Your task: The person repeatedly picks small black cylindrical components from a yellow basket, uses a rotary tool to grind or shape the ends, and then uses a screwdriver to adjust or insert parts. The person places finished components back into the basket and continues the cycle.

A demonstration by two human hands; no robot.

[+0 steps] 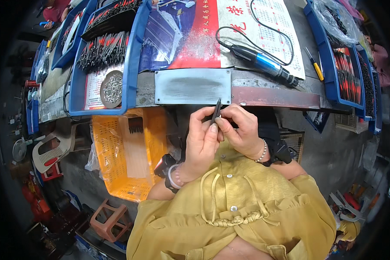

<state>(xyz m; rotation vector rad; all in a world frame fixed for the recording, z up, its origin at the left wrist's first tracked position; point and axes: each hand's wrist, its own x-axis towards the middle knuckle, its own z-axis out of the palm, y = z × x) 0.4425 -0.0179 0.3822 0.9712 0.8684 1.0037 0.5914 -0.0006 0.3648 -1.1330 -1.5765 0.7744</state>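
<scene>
Just off the bench's front edge, my hands meet in front of my chest. A slim black pointed part is gripped in my left hand, its tip toward the bench; its exact kind is unclear. My right hand is closed in a pinch against the same part. A tiny shiny spot shows at its fingertips, too small to name. Beyond the hands, a grey metal plate with a dark smudge lies along the bench edge.
A blue bin at left holds black-and-red slim parts and a brown dish of small silver pieces. A blue corded power screwdriver and a yellow-handled screwdriver lie right. More blue bins stand far right. Below-left is a yellow crate.
</scene>
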